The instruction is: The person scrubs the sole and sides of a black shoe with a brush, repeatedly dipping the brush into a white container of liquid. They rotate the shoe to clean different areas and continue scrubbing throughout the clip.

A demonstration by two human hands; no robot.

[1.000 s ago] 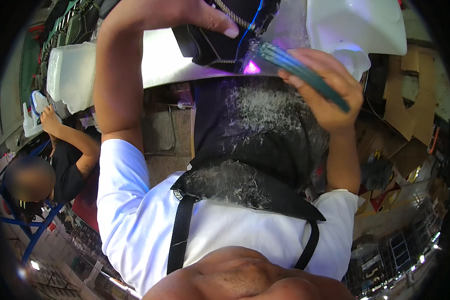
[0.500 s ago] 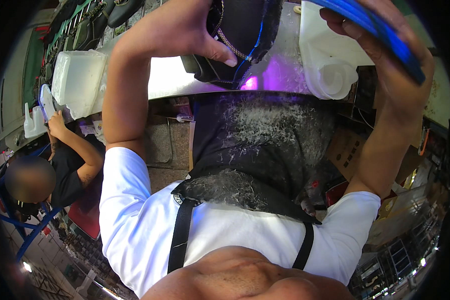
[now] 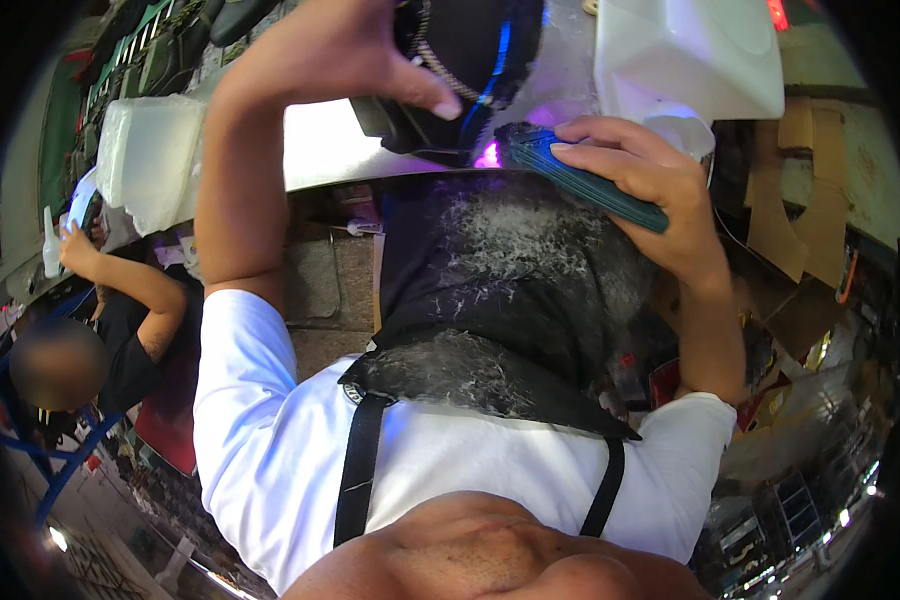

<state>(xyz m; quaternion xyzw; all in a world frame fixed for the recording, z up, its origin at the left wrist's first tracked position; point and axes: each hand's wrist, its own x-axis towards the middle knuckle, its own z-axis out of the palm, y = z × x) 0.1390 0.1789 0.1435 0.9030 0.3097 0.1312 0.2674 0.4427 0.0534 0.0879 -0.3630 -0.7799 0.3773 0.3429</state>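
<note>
A black shoe (image 3: 460,70) with a rope-like trim and a bright blue streak along its side lies over the metal table's near edge. My left hand (image 3: 370,65) grips it from the left, thumb pressed on the upper, the other fingers largely out of sight. My right hand (image 3: 640,165) is closed around a blue brush (image 3: 595,185) with a ribbed body and a dark, fuzzy end. That dark end is beside the shoe's lower right edge; whether it touches cannot be made out.
A white plastic container (image 3: 685,60) and a translucent cup (image 3: 685,135) stand right of the shoe. To the left is a clear plastic box (image 3: 150,150), with dark shoes (image 3: 175,60) racked beyond. A co-worker (image 3: 135,330) sits at far left. Cardboard (image 3: 805,200) lies at right.
My right hand has swung down and left with the blue brush, from the upper right to beside the shoe. The shoe and my left hand have shifted slightly left.
</note>
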